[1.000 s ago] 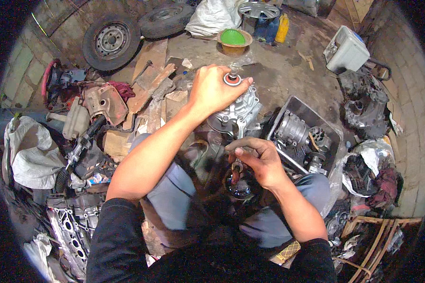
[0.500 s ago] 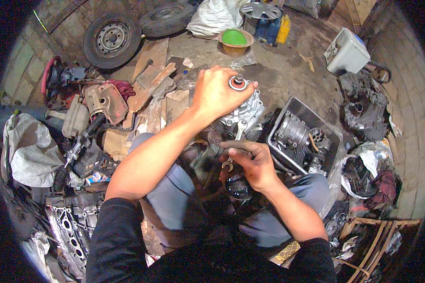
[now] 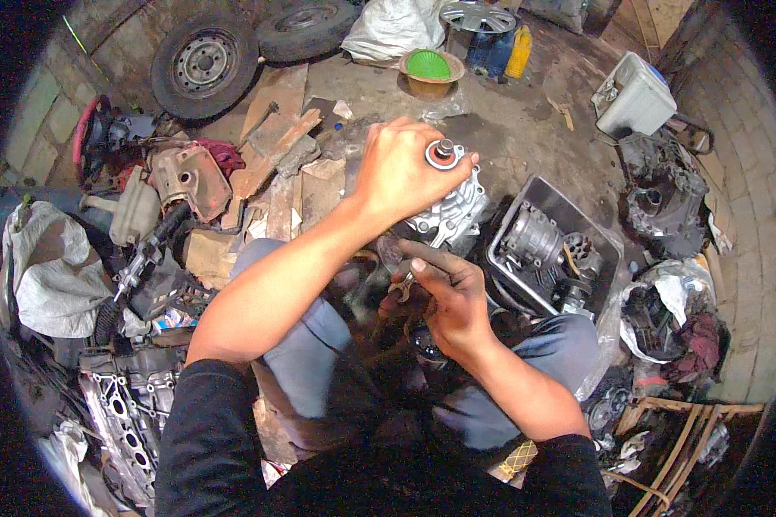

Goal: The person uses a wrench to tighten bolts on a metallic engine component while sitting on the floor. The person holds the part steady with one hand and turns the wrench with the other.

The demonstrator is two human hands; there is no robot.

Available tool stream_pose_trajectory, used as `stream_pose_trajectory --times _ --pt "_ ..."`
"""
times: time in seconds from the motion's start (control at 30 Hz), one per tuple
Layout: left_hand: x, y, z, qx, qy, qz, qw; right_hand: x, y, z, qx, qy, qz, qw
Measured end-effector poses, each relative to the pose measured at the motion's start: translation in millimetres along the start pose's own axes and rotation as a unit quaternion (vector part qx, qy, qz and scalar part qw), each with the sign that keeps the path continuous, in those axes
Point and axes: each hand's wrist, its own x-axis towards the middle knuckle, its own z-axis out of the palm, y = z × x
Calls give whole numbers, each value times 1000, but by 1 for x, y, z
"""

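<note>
A silvery cast-metal housing (image 3: pixel 457 209) stands in front of me, a short shaft (image 3: pixel 444 151) with a reddish seal around it at its top. Wrapped around that top end is my left hand (image 3: pixel 398 168), with the thumb beside the shaft. My right hand (image 3: pixel 459 297) pinches a metal wrench (image 3: pixel 404 284) below the housing. Part of the wrench is hidden by the fingers, and its far end meets the lower side of the housing. Whether it sits on a bolt, I cannot tell. Dark, greasy parts lie beneath, between my knees.
To the right is a black bin (image 3: pixel 500 280) of metal parts, with a pale container (image 3: pixel 634 96) beyond it. Tyres (image 3: pixel 203 67) lean at the far left. A green basin (image 3: pixel 427 65) is ahead; wood scraps (image 3: pixel 272 159) and an engine head (image 3: pixel 121 422) lie left.
The right hand and wrench have swung a little to the left, the wrench's near end rising slightly. The housing's top has shifted slightly right with my left hand still on it.
</note>
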Motion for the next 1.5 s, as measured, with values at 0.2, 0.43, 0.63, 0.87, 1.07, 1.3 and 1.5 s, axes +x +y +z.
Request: stream_pose_trajectory --times 0.2,0.43,0.63,0.87,1.07,1.3,1.5 --pt "-2 -5 1 -28 3 -15 999 -15 -22 -10 -33 65 59 996" --pt "0 -2 2 -37 -13 8 999 -14 -23 -42 -127 112 -2 985" --pt "-2 -3 1 -65 -11 53 996 -10 -47 -52 -163 97 23 982" --pt "0 0 -1 -93 -33 133 986 2 -66 -67 -326 54 26 943" --pt "5 -7 6 -128 -58 100 985 16 -79 -69 -537 51 -203 817" --pt "23 -23 17 -121 -96 -32 987 22 -87 -76 -529 162 -271 788" --pt "29 -38 23 -91 -91 -73 989 4 -74 -49 -537 180 -285 774"
